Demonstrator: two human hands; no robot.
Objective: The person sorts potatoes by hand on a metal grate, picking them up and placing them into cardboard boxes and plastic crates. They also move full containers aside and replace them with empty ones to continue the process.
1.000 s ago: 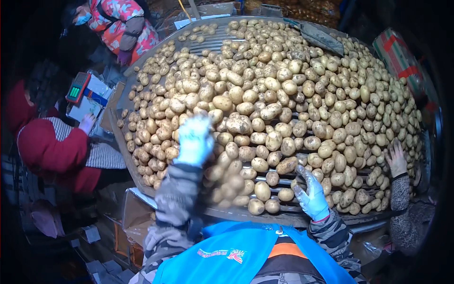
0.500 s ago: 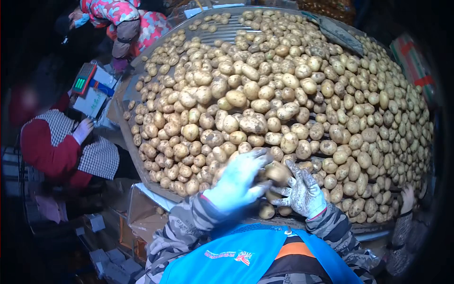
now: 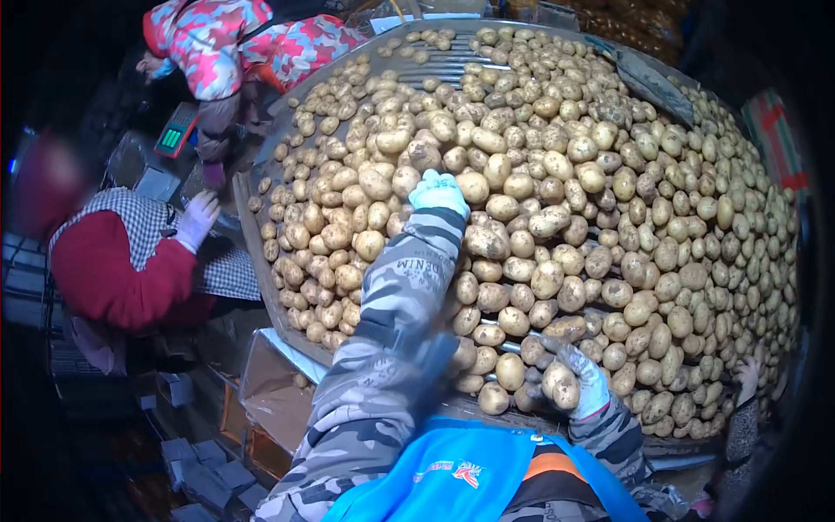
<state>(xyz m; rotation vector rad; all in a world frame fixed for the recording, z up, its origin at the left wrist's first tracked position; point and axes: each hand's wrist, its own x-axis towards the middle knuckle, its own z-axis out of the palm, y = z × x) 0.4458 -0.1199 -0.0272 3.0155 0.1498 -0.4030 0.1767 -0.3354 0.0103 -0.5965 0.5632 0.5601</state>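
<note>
Potatoes [image 3: 487,241] lie heaped over a wide slatted sorting table [image 3: 439,63]. My left hand [image 3: 439,193], in a pale glove, reaches out over the middle of the heap. Its fingers are curled down among the potatoes, and whatever is under them is hidden. Near the front edge, my right hand [image 3: 587,383] wears a dirt-stained glove and is closed around a potato [image 3: 561,385]. Several loose potatoes [image 3: 510,371] lie on the metal slats just left of that hand.
A person in a dark red top [image 3: 130,270] is at the left, and one in a pink camouflage jacket [image 3: 209,43] at the far left. Another person's hand [image 3: 748,372] touches the right edge. An open carton [image 3: 274,391] stands below the table's left front edge.
My left hand has moved forward from the front edge to mid-heap. My right hand has drawn slightly back and right, holding a potato. The whole view has shifted somewhat.
</note>
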